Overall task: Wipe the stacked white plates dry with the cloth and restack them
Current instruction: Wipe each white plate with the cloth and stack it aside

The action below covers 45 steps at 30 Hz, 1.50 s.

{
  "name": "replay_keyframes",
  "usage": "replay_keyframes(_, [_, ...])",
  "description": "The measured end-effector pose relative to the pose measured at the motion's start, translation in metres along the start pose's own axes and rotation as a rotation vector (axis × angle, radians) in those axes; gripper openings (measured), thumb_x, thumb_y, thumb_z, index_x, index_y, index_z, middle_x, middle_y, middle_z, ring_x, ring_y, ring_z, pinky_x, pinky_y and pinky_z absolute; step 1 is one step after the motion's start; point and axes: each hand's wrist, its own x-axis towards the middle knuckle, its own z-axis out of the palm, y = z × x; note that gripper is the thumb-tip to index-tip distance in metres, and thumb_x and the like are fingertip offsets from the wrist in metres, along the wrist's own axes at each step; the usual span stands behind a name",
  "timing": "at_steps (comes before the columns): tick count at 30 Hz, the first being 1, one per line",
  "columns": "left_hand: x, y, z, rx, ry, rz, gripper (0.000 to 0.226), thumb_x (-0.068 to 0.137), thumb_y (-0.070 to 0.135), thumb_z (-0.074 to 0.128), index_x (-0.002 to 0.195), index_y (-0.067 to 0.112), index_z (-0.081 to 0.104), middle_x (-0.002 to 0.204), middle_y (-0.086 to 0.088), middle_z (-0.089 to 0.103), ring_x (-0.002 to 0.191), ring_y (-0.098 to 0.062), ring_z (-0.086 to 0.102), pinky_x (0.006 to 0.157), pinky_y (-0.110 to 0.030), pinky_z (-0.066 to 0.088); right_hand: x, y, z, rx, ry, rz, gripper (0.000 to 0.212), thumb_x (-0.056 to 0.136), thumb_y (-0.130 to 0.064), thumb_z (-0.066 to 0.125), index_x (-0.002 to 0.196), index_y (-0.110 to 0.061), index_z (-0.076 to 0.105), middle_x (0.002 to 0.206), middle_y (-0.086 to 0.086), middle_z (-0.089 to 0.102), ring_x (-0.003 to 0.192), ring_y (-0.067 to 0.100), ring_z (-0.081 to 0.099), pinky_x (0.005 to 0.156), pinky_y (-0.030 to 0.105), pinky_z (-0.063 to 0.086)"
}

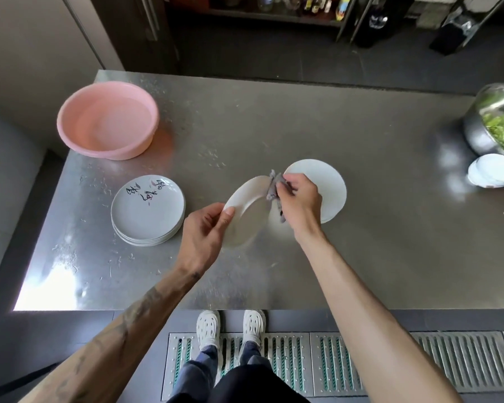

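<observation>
Two bare arms reach out from the bottom of the view, over white shoes [208, 327] on the floor grate. The left hand [204, 228] holds a white plate [245, 216] up in the air above the metal table [274, 126], tipped on its side. The thumb lies on the plate's face near the rim and the fingers curl round behind it. The right hand [300, 205] has its fingers bunched tight on a small grey cloth [274, 184] and presses it on the far edge of the plate. A pile of plates with black writing [147, 210] sits to the left. A plain white pile [329, 187] sits just behind the right hand. I cannot tell which pile is already dry. The plate looks hard, smooth and light enough for one hand. I think it could be slippery if wet, and it would break if dropped, so the rim is the best place to hold it, thumb on top and fingers under. The cloth is soft and floppy, so it needs a full squeeze. A pink tub [108, 120] and a metal bowl of greens [495, 123] sit far off.
</observation>
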Motion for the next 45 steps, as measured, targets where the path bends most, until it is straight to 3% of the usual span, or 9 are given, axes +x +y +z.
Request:
replay_keyframes(3, [0.01,0.001,-0.002,0.334,-0.049,0.202,0.042,0.105,0.04,0.051,0.073,0.014,0.05,0.057,0.003,0.034,0.052,-0.016,0.032,0.05,-0.031,0.027,0.005,0.013,-0.014,0.232,-0.055,0.29,0.005,0.093,-0.024,0.074,0.095,-0.021,0.071,0.094,0.003,0.076,0.094,0.022,0.071,0.093,0.044,0.059])
replay_keyframes(8, [0.023,0.009,0.007,0.643,-0.124,0.471,0.021,0.103,0.026,0.056,0.098,0.011,0.069,0.059,0.0,0.057,0.058,-0.024,0.055,0.051,-0.024,0.027,0.03,0.012,-0.041,0.465,-0.213,0.477,0.023,0.091,-0.024,0.077,0.108,-0.01,0.072,0.105,0.009,0.075,0.093,0.02,0.072,0.09,0.039,0.06])
replay_keyframes(11, [0.033,0.012,0.016,0.693,-0.216,0.543,0.024,0.103,0.019,0.061,0.123,0.012,0.072,0.104,-0.006,0.079,0.09,-0.027,0.073,0.068,-0.031,0.055,0.04,0.014,-0.06,0.581,-0.284,0.551,0.029,0.092,-0.02,0.074,0.117,-0.007,0.071,0.109,0.011,0.073,0.098,0.023,0.07,0.095,0.04,0.058])
replay_keyframes(17, [0.058,0.008,0.04,0.755,-0.423,0.692,0.03,0.104,0.015,0.059,0.133,0.01,0.067,0.138,-0.003,0.067,0.12,-0.027,0.068,0.092,-0.044,0.059,0.054,0.027,-0.082,0.485,-0.207,0.515,0.008,0.086,-0.008,0.071,0.091,-0.014,0.071,0.088,0.007,0.068,0.077,0.022,0.066,0.071,0.036,0.056])
replay_keyframes(21, [0.075,-0.001,0.064,0.832,-0.438,0.812,0.035,0.107,0.026,0.046,0.128,0.013,0.071,0.141,0.0,0.064,0.129,-0.019,0.062,0.11,-0.044,0.045,0.062,0.044,-0.091,0.436,-0.053,0.511,0.028,0.083,-0.001,0.065,0.06,-0.015,0.056,0.066,0.005,0.05,0.062,0.02,0.048,0.06,0.029,0.037])
replay_keyframes(26, [0.073,-0.017,0.097,0.801,-0.289,0.509,0.043,0.099,0.026,0.064,0.14,0.013,0.062,0.16,-0.008,0.043,0.147,-0.037,0.04,0.117,-0.063,0.029,0.069,0.067,-0.096,0.422,0.093,0.49,0.024,0.08,0.0,0.066,0.062,-0.014,0.062,0.059,0.002,0.053,0.056,0.019,0.046,0.048,0.018,0.033])
replay_keyframes(31, [0.08,-0.025,0.118,0.57,-0.279,0.128,0.096,0.09,0.018,0.079,0.162,0.019,0.015,0.17,-0.018,-0.002,0.154,-0.04,0.024,0.115,-0.051,0.041,0.081,0.08,-0.098,0.427,0.191,0.472,0.012,0.076,0.002,0.067,0.069,-0.007,0.064,0.061,0.007,0.052,0.063,0.021,0.04,0.051,0.022,0.026])
replay_keyframes(38, [0.098,-0.035,0.133,0.558,-0.306,-0.004,0.105,0.078,0.019,0.09,0.16,0.009,0.025,0.166,-0.016,0.025,0.153,-0.03,0.03,0.116,-0.03,0.031,0.091,0.097,-0.102,0.415,0.206,0.496,0.009,0.078,0.004,0.067,0.083,-0.001,0.062,0.054,0.001,0.049,0.048,0.017,0.04,0.041,0.015,0.028])
replay_keyframes(45, [0.098,-0.037,0.144,0.478,-0.276,-0.05,0.103,0.075,0.011,0.091,0.158,0.01,0.03,0.167,-0.011,0.026,0.153,-0.023,0.031,0.113,-0.014,0.021,0.099,0.107,-0.103,0.328,0.243,0.452,0.018,0.076,0.002,0.073,0.089,0.0,0.061,0.073,0.007,0.059,0.067,0.02,0.052,0.06,0.026,0.041])
